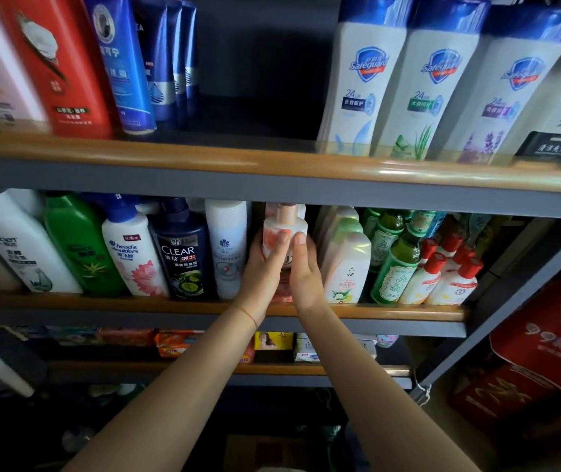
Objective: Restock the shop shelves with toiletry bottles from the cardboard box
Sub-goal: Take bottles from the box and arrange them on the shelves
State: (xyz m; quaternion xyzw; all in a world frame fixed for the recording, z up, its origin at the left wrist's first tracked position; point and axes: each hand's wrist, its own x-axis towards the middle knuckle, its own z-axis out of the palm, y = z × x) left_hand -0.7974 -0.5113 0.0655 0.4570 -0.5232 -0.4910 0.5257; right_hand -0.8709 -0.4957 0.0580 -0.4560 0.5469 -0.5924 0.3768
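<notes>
A: We note the pump bottle (284, 229) upright on the middle shelf (204, 306), between white spray bottle (226, 248) and pale lotion bottles (345, 264).

B: Our left hand (263, 267) and right hand (306, 270) clasp its sides. Smooth, rigid plastic, likely full and weighty; we judge the body safer than the pump.

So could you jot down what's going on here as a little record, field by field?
activity: placing a bottle on the middle shelf
held item: pink and white pump bottle, upright
left hand: wrapped round the bottle's left side
right hand: wrapped round its right side
left neighbour: white spray can
right neighbour: pale green and peach bottle
shelf above: three white bottles with blue caps, a gap to their left
</notes>
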